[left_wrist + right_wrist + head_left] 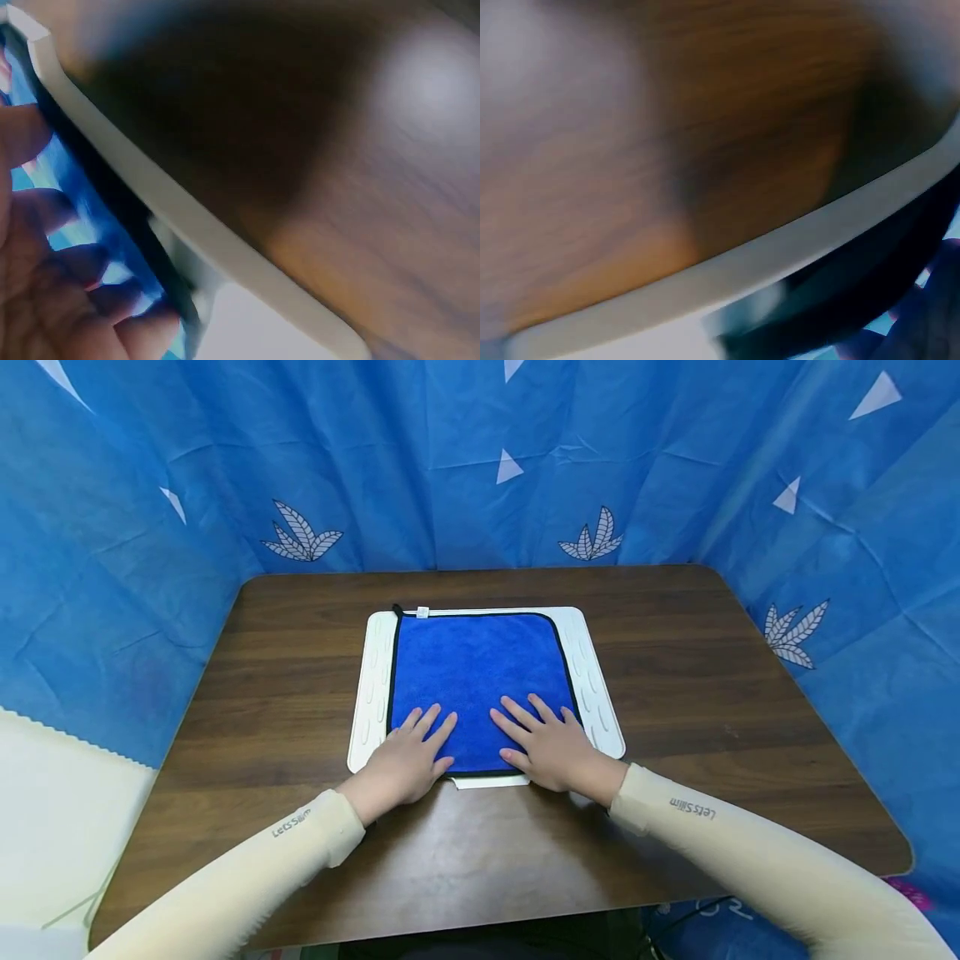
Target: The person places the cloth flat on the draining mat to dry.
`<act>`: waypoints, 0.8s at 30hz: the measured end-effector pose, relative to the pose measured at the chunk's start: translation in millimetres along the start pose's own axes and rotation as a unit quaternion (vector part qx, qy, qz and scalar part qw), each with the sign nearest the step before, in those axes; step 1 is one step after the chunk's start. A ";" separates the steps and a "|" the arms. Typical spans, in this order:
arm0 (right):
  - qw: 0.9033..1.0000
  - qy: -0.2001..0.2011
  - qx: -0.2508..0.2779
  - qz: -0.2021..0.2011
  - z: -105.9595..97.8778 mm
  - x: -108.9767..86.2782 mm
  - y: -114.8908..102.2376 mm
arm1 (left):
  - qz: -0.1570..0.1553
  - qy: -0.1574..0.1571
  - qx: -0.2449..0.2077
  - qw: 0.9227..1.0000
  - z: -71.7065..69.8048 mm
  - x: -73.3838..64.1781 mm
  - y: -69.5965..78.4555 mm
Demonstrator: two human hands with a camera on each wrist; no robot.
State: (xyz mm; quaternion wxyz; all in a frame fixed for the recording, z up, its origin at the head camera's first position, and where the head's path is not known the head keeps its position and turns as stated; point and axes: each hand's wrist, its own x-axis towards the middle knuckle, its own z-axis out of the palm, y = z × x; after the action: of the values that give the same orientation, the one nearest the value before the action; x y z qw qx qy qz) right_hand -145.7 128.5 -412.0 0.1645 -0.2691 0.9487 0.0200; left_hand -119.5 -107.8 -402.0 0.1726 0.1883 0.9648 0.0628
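A blue cloth (480, 677) with black edging lies spread flat over a white tray-like board (596, 693) on the table. My left hand (408, 760) rests palm down on the cloth's near left corner, fingers spread. On the near right corner, my right hand (553, 747) lies flat, its fingers spread too. In the left wrist view the fingers (67, 277) are over the cloth beside the board's pale rim (187, 217). The right wrist view has the dark cloth edging (870, 285) along that rim, with part of the hand at the lower right corner.
The brown wooden table (750, 718) extends around the board on all sides. Blue curtains (480, 468) with white triangles and leaf prints hang behind and beside it. A small white tag (422, 612) sticks out at the cloth's far edge.
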 end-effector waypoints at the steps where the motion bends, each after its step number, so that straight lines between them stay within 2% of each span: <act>1: 1.000 0.000 0.003 0.005 1.4 -3.2 4.1 | -0.002 -0.002 0.001 1.000 0.7 -2.2 -3.8; 7: 1.000 0.013 0.011 0.016 5.7 -19.6 28.8 | 0.003 0.023 -0.016 1.000 3.6 -14.4 -21.3; 12: 1.000 0.021 0.017 0.013 5.9 -24.3 34.8 | 0.007 0.049 -0.009 0.999 8.7 -16.1 -22.8; 21: 1.000 0.004 -0.002 0.011 1.3 -21.8 32.0 | -0.018 0.020 -0.017 0.999 4.3 -13.2 -17.0; 24: 1.000 0.016 0.004 0.006 -5.2 -18.0 30.9 | -0.033 0.021 -0.018 0.999 -0.7 -11.2 -13.5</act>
State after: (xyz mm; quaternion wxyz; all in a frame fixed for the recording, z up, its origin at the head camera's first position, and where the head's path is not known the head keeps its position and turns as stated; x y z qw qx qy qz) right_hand -148.9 163.3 -402.8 0.1503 -0.2630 0.9529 0.0127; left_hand -114.6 -124.6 -400.3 0.1579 0.1519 0.9726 0.0784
